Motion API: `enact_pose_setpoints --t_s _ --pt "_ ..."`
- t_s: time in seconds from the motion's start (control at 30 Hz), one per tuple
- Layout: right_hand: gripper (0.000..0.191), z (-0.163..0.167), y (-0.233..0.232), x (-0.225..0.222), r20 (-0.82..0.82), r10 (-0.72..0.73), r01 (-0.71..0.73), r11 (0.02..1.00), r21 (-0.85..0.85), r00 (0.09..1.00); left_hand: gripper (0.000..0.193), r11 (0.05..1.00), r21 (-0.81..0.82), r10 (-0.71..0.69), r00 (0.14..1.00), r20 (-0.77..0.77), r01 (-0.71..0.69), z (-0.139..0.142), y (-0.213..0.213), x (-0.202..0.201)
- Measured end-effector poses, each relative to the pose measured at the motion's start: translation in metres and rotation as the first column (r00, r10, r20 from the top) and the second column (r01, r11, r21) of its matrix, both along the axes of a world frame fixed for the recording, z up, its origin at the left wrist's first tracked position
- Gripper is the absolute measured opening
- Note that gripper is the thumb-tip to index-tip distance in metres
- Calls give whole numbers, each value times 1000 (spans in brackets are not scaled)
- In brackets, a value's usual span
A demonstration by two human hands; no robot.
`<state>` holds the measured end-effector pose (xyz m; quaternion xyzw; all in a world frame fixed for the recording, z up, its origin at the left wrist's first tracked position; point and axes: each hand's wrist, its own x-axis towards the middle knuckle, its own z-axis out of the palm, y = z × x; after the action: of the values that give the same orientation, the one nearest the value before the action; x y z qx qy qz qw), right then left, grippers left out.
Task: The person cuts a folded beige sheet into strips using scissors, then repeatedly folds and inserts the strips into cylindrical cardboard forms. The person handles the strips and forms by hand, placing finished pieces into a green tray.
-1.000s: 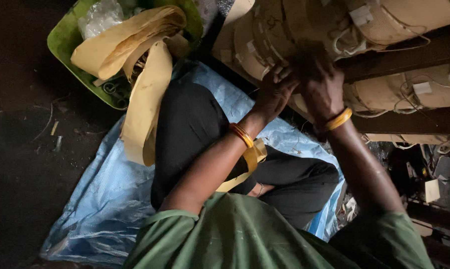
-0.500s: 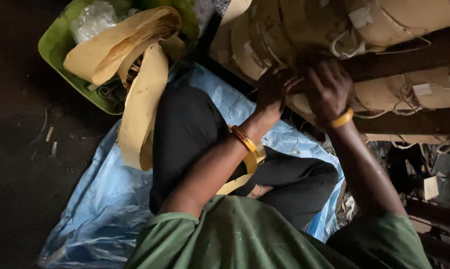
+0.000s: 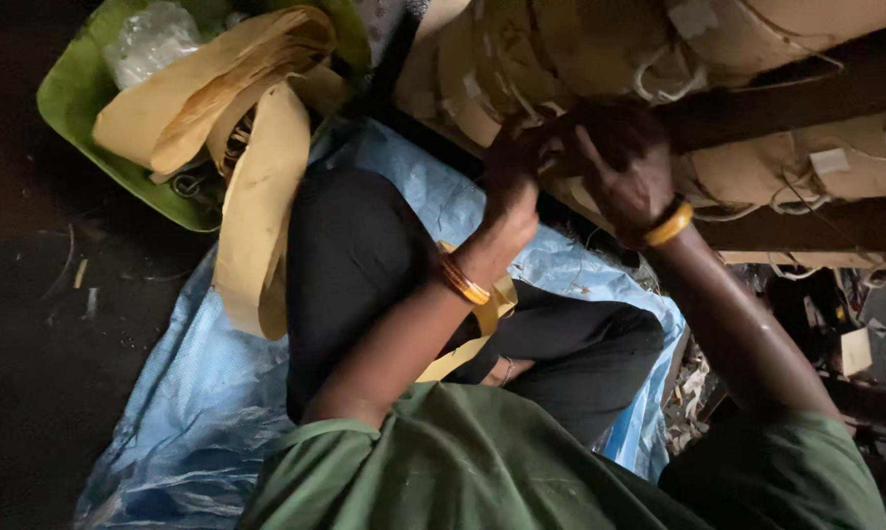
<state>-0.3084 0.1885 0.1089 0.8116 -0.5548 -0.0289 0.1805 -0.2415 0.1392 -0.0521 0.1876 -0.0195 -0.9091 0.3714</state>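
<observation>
I sit cross-legged on a pale blue plastic sheet (image 3: pixel 198 393). Both hands are raised to a big tan paper-wrapped bundle (image 3: pixel 561 59) bound with white cord. My left hand (image 3: pixel 510 191), with orange bangles at the wrist, has its fingers closed against the bundle's lower edge. My right hand (image 3: pixel 620 167), with a yellow bangle, presses its fingers on the wrapping just beside it. What the fingertips pinch is too dark to make out. A yellow paper strip (image 3: pixel 482 329) runs under my left forearm across my lap.
A green tub (image 3: pixel 80 108) at the upper left holds folded yellow paper strips (image 3: pixel 257 206) that hang over its rim, plus a clear plastic bag (image 3: pixel 149 39). Dark beams (image 3: pixel 806 98) cross more wrapped bundles on the right. Scraps litter the dark floor (image 3: pixel 60 285).
Both hands have shifted slightly left and down along the bundle's edge, and the left hand's fingers have curled tighter. The view has drifted a little.
</observation>
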Motion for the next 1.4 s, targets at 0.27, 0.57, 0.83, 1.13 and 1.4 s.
enact_pose_setpoints --t_s 0.27,0.57,0.83,1.13,1.4 --pt "50 0 -10 28 70 -351 342 933 114 934 27 883 -469 43 998 38 -20 -3 0 19" --pt "55 0 9 4 51 -210 195 959 208 976 17 799 -598 68 977 204 69 -8 -12 25" --pt "33 -13 3 -1 -42 -19 18 1000 -22 999 23 873 -488 47 997 69 -7 -20 -10 19" --pt "28 -22 -9 42 55 -282 286 916 -282 958 33 996 -57 -85 962 -261 73 -30 0 -8" --pt "26 -45 -4 6 122 -429 445 876 -188 895 32 998 57 -25 985 -170 35 -39 4 -17"
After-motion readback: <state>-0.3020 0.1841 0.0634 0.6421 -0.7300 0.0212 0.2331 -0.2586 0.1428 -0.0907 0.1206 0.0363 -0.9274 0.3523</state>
